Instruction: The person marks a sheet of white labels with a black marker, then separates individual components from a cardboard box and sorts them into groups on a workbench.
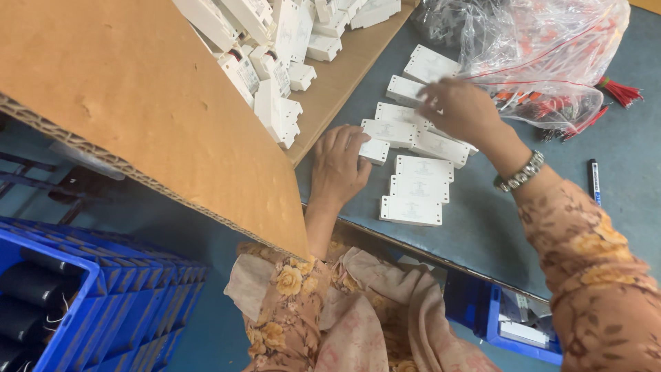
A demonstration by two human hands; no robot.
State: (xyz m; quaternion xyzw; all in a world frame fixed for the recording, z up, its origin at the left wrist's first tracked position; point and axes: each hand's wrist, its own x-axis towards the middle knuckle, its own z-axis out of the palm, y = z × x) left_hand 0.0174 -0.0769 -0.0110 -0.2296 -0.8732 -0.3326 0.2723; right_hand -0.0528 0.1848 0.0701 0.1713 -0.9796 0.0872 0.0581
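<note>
Several flat white plastic modules (416, 188) lie in rows on the grey-blue table (482, 234). My left hand (339, 164) rests on the table with its fingertips on one small white module (376, 150) at the left end of a row. My right hand (460, 107) reaches over the upper rows, fingers spread, touching a white module (406, 90) there. A bracelet is on my right wrist. Neither hand has lifted anything.
A cardboard box (138, 103) with a raised flap holds several more white modules (275, 62) at the upper left. A clear plastic bag (544, 48) with red wires lies at the upper right, a pen (594, 180) at right. Blue crates (82, 296) stand below.
</note>
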